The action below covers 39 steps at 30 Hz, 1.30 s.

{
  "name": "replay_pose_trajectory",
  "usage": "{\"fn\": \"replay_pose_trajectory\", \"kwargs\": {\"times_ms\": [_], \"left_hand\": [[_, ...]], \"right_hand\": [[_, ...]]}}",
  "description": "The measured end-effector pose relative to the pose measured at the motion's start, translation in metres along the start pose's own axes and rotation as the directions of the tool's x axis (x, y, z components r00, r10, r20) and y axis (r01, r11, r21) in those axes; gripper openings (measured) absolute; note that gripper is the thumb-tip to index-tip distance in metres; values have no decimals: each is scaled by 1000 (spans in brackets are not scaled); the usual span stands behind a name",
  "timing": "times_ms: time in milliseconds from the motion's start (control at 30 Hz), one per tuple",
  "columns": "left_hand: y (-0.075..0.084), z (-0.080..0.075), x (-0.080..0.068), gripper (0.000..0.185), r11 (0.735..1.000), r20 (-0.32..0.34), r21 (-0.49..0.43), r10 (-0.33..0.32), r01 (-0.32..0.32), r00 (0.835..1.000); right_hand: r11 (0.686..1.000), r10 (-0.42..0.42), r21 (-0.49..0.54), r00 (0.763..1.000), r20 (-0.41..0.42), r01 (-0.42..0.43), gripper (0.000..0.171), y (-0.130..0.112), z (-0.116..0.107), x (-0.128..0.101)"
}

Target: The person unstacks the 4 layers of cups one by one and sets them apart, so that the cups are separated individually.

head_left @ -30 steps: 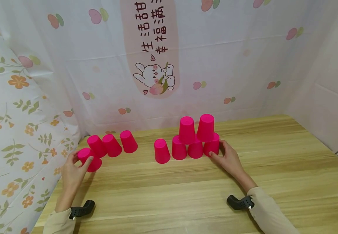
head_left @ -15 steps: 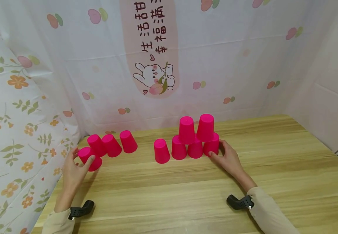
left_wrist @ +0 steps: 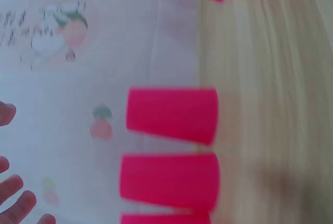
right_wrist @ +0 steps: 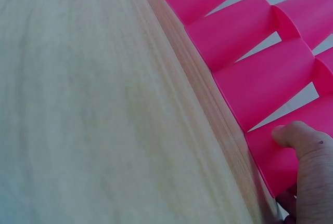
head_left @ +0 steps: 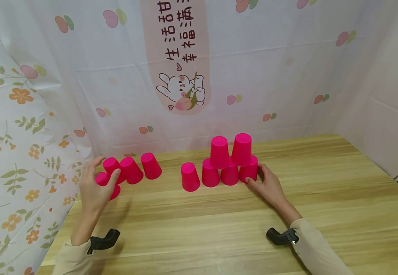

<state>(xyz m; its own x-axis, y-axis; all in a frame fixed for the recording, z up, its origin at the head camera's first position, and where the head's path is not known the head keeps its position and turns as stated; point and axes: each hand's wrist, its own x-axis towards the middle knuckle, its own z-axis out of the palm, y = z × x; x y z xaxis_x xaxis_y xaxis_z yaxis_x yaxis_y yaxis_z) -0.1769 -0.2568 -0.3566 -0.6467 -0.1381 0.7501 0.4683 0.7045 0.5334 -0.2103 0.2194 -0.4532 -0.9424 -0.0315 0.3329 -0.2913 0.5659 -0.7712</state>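
While your two hands sit well apart on the wooden surface [head_left: 219, 229], what counts is how each pink cup lies from its hand. Behind everything hangs a pale printed curtain [head_left: 254, 76] with a rabbit banner [head_left: 181, 91], and a flowered cloth [head_left: 20, 133] closes off the left side. On the right half of the surface stands the cup stack [head_left: 229, 162]: four upside-down cups in a row running left to right, with two more resting on top toward the right end. Toward the far left, three loose cups [head_left: 133, 170] stand upside down in a row that runs the same way.

Your left hand [head_left: 95, 191] is the nearer one to that loose group. It is raised off the surface with fingers curled round the leftmost pink cup [head_left: 101, 178], thumb on the near right of it. That cup looks lifted and tilted, long axis leaning, just beside the next cup in the row; whether the two touch I cannot tell. The left wrist view shows only fingertips at its edge and the loose cups side by side.

Your right hand [head_left: 269, 187] rests on the surface at the right end of the stack, thumb and fingers closed round the rightmost bottom cup [head_left: 250, 172], which stands upright on its rim. The right wrist view confirms the thumb pressed on that cup's wall.
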Motion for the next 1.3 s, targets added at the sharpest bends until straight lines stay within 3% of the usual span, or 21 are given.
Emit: {"fn": "replay_pose_trajectory", "kwargs": {"times_ms": [400, 633, 900, 1067, 1200, 1300], "left_hand": [[37, 45, 4, 49, 983, 120, -161, 113, -93, 986], [53, 78, -3, 51, 966, 218, -211, 194, -148, 956], [79, 114, -1, 50, 928, 280, -340, 253, -151, 926], [90, 130, -1, 51, 908, 296, -367, 319, -201, 900], [97, 141, -2, 53, 905, 296, -367, 335, -217, 895], [101, 149, -3, 53, 909, 309, -374, 311, -185, 899]], "right_hand": [[1000, 5, 11, 1000, 3, -5, 57, -1, 1, -1], [1000, 0, 1, 1000, 0, 0, 58, 1, 2, 0], [1000, 3, -1, 1000, 1, -3, 57, -1, 1, 0], [1000, 4, 15, 1000, 9, -4, 57, -2, 1, 0], [1000, 1, 13, 1000, 5, -1, 57, -1, 1, 1], [1000, 0, 3, 1000, 1, 0, 57, -1, 0, 0]]}}
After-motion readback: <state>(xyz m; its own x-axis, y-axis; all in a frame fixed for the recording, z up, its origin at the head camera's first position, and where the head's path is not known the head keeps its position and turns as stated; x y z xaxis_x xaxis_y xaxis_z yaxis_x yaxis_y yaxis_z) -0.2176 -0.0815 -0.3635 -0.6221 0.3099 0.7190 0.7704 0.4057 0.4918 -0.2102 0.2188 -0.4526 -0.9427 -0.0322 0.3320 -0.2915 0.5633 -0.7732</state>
